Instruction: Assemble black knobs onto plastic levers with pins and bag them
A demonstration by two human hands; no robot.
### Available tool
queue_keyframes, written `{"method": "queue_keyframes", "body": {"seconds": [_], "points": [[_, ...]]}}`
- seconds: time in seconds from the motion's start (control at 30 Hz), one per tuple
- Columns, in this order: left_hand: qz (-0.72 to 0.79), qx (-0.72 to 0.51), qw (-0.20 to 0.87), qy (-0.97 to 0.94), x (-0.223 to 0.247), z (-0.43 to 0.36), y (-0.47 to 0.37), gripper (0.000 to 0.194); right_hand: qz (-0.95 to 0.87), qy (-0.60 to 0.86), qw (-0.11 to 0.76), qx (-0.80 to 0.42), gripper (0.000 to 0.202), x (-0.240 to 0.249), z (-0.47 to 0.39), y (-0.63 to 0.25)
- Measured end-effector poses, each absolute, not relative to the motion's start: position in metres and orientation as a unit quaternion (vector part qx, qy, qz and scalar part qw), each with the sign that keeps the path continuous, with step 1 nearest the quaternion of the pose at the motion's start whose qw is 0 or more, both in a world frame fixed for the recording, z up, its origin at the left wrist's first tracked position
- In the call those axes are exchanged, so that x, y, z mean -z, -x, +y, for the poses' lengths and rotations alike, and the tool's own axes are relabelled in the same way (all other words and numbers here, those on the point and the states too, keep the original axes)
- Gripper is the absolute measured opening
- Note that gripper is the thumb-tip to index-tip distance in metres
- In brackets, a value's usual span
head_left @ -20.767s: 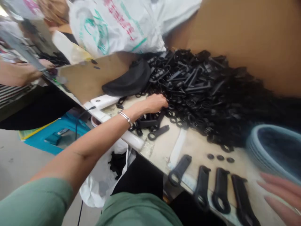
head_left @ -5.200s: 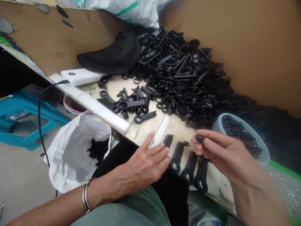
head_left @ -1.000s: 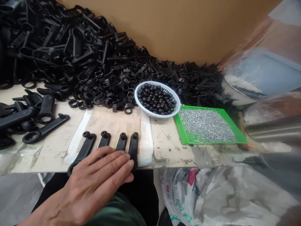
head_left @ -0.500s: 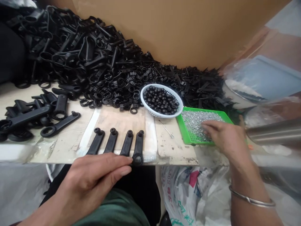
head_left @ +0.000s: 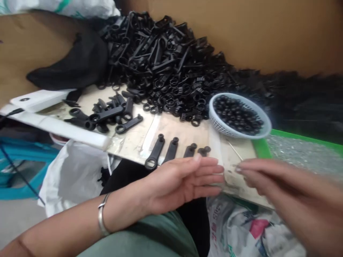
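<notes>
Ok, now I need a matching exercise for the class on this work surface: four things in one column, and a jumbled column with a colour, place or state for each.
Column one
1. Round basket
2. Tray
3. Left hand
4. Bangle

Column two
A. Silvery, worn on the left arm
B. Open, with its palm showing
C. Green, filled with small silvery pieces
D. Light blue, filled with black balls

Right pairs
1-D, 2-C, 3-B, 4-A
</notes>
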State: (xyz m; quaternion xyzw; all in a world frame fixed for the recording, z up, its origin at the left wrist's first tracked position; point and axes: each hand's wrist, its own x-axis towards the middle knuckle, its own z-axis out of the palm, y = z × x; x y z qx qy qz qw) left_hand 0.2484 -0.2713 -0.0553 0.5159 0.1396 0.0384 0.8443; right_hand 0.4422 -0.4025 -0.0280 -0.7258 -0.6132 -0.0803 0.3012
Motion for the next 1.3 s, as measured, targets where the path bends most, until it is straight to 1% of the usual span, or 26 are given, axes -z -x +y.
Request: {"method": "queue_keyframes", "body": {"seconds": [0.07, 0.13, 0.2, 0.27, 0.3, 0.33, 0.4, 0.5, 0.57, 0.63, 0.8, 1.0, 1.17, 1.3], "points": [[0.163, -0.054, 0.828, -0.534, 0.055, -0.271, -0.249, 0.056, -0.717, 0.637, 0.283, 0.015, 0.014, 0.028, -0.387, -0.416], [0.190, -0.079, 0.797, -0.568, 0.055, -0.270, -0.247, 0.057, -0.760, 0.592, 0.268, -0.008, 0.022, 0.031, -0.376, -0.402], [0.203, -0.093, 0.757, -0.614, 0.054, -0.269, -0.243, 0.060, -0.765, 0.585, 0.268, -0.006, 0.029, 0.033, -0.370, -0.399], [0.197, -0.090, 0.728, -0.650, 0.053, -0.266, -0.240, 0.063, -0.756, 0.594, 0.274, -0.008, 0.030, 0.035, -0.370, -0.401], [0.192, -0.082, 0.731, -0.649, 0.053, -0.265, -0.238, 0.064, -0.747, 0.603, 0.280, -0.006, 0.029, 0.035, -0.370, -0.403], [0.188, -0.075, 0.750, -0.630, 0.053, -0.263, -0.237, 0.065, -0.737, 0.613, 0.284, -0.001, 0.027, 0.035, -0.371, -0.404], [0.183, -0.073, 0.823, -0.532, 0.053, -0.262, -0.235, 0.061, -0.721, 0.632, 0.285, 0.005, 0.020, 0.035, -0.372, -0.404], [0.197, -0.102, 0.928, -0.298, 0.053, -0.261, -0.235, 0.053, -0.726, 0.623, 0.290, -0.008, 0.015, 0.037, -0.371, -0.399], [0.226, -0.123, 0.954, -0.153, 0.052, -0.262, -0.236, 0.047, -0.739, 0.609, 0.290, -0.010, 0.015, 0.040, -0.368, -0.394], [0.249, -0.134, 0.957, -0.070, 0.049, -0.263, -0.236, 0.043, -0.739, 0.608, 0.290, 0.004, 0.018, 0.043, -0.365, -0.390], [0.269, -0.125, 0.954, -0.041, 0.045, -0.262, -0.235, 0.048, -0.763, 0.586, 0.274, -0.006, 0.026, 0.043, -0.363, -0.391], [0.277, -0.098, 0.955, -0.050, 0.050, -0.262, -0.230, 0.045, -0.749, 0.599, 0.282, 0.022, 0.018, 0.044, -0.373, -0.386], [0.303, -0.052, 0.949, -0.068, 0.053, -0.265, -0.228, 0.042, -0.747, 0.621, 0.237, -0.008, 0.018, 0.041, -0.383, -0.379], [0.276, -0.053, 0.957, -0.078, 0.056, -0.266, -0.223, 0.041, -0.731, 0.632, 0.255, -0.025, 0.013, 0.033, -0.387, -0.386]]}}
